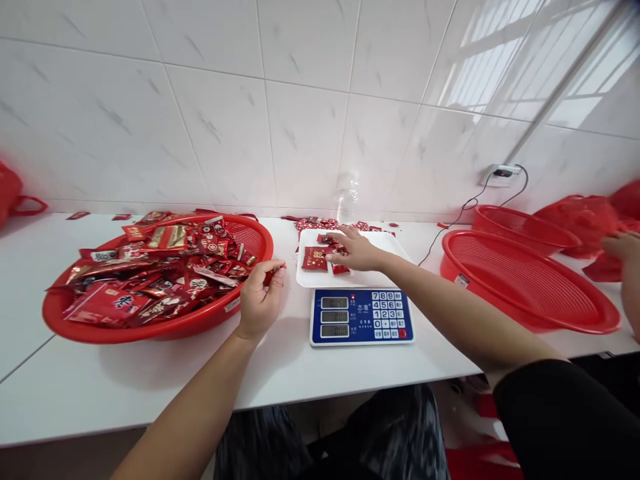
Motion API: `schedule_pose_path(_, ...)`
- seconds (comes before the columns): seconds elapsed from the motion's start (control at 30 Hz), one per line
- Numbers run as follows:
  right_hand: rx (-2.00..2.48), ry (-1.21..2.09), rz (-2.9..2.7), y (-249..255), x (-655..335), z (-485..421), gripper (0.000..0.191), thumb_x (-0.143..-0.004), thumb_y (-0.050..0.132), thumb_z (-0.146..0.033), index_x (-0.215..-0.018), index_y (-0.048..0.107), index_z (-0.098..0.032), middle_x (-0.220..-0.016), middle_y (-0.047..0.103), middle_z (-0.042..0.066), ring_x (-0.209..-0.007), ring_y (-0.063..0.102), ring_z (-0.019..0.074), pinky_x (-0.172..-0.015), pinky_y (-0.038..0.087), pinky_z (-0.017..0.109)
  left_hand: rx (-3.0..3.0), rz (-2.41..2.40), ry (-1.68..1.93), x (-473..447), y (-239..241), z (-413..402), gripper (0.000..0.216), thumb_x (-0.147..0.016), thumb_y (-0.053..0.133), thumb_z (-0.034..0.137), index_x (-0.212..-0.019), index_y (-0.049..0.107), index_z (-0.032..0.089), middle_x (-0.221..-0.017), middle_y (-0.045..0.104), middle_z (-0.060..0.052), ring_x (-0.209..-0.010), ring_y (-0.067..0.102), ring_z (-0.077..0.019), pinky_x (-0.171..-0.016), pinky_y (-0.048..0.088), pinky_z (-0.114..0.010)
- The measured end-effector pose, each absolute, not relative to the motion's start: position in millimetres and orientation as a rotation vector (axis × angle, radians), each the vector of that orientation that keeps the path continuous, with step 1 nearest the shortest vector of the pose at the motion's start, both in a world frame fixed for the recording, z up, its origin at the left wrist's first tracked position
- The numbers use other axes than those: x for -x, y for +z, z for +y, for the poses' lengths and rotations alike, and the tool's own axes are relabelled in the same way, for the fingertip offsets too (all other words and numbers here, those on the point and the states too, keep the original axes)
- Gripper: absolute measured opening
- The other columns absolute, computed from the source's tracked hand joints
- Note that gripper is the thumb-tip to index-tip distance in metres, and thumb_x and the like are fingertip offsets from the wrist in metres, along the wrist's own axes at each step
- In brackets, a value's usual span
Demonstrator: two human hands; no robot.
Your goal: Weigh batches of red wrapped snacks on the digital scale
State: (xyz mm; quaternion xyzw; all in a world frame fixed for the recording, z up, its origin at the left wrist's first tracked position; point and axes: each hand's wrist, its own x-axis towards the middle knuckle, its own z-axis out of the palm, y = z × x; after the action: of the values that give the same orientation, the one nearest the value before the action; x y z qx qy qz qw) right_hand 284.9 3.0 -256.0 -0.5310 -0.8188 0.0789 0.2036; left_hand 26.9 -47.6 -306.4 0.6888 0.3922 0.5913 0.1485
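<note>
My left hand (pixel 260 303) is closed beside the right rim of a red plastic basket (pixel 200 325), pinching a small red-wrapped piece whose end just shows at the fingertips. Heaped in that basket are red and gold snack packets (pixel 167 238). My right hand (pixel 356 249) reaches over the white pan (pixel 387 250) of a digital scale (pixel 363 317), its fingers stretched out above several small red packets. One flat red packet (pixel 315 259) lies on the pan, left of the fingers. Part of the other packets is hidden under my right hand.
Patterned red packets (pixel 315 224) and a clear plastic container (pixel 347 198) are behind the scale. Two red baskets (pixel 530 283) stand at the right, near a cable (pixel 467 207) running to a wall socket. Another person's hand (pixel 623 247) is at the far right, by red bags (pixel 575 220).
</note>
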Motion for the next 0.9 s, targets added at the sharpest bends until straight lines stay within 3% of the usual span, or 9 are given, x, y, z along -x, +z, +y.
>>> schedule_pose_path(0.1, 1.589, 0.262, -2.307, -255, -270, 15, 0.084, -0.077, 0.042, -0.078, -0.143, 0.038, -0.027, -0.154, 0.021, 0.012, -0.138, 0.006, 0.0503, -0.101, 0.009, 0.076, -1.947, 1.111, 1.708, -28, -304, -48, 0.022, -0.09, 0.054, 0.032, -0.107, 0.06, 0.02, -0.097, 0.064, -0.005, -0.074, 0.06, -0.0113, -0.07, 0.051, -0.024)
schedule_pose_path(0.23, 1.698, 0.302, -2.353, -255, -259, 23, 0.084, -0.079, 0.038, -0.079, -0.147, 0.029, -0.03, -0.154, 0.021, 0.01, -0.14, 0.007, 0.0474, -0.102, 0.008, 0.075, -1.953, 1.097, 1.689, -29, -302, -49, 0.021, -0.089, 0.054, 0.031, -0.106, 0.061, 0.02, -0.093, 0.064, -0.004, -0.07, 0.058, -0.0101, -0.068, 0.051, -0.023)
schedule_pose_path(0.37, 1.656, 0.211, -2.431, -261, -256, 24, 0.074, -0.082, 0.035, -0.076, -0.14, 0.042, -0.031, -0.152, 0.028, 0.007, -0.136, 0.027, 0.0387, -0.106, 0.027, 0.061, -1.962, 1.108, 1.663, -29, -302, -49, 0.021, -0.089, 0.054, 0.031, -0.105, 0.061, 0.02, -0.094, 0.064, -0.003, -0.07, 0.058, -0.0102, -0.068, 0.051, -0.024)
schedule_pose_path(0.5, 1.589, 0.04, -2.381, -267, -259, 20, 0.056, -0.088, 0.037, -0.066, -0.126, 0.056, -0.029, -0.139, 0.046, 0.005, -0.121, 0.046, 0.0304, -0.099, 0.039, 0.047, -1.97, 1.128, 1.645, -29, -302, -49, 0.022, -0.089, 0.055, 0.032, -0.106, 0.062, 0.02, -0.095, 0.065, -0.004, -0.071, 0.06, -0.0112, -0.069, 0.051, -0.024)
schedule_pose_path(0.73, 1.56, -0.131, -2.233, -268, -266, 19, 0.035, -0.092, 0.048, -0.049, -0.092, 0.066, -0.019, -0.099, 0.063, 0.008, -0.09, 0.058, 0.0198, -0.076, 0.043, 0.03, -1.975, 1.155, 1.618, -28, -303, -50, 0.024, -0.089, 0.054, 0.035, -0.105, 0.063, 0.02, -0.094, 0.066, -0.005, -0.074, 0.062, -0.0136, -0.069, 0.051, -0.026)
schedule_pose_path(0.9, 1.604, -0.141, -1.983, -260, -276, 25, 0.025, -0.091, 0.052, -0.041, -0.082, 0.064, -0.021, -0.09, 0.064, 0.005, -0.078, 0.058, 0.0169, -0.067, 0.039, 0.027, -1.974, 1.144, 1.611, -27, -303, -47, 0.023, -0.089, 0.054, 0.035, -0.104, 0.062, 0.02, -0.09, 0.065, -0.004, -0.076, 0.062, -0.0142, -0.071, 0.051, -0.026)
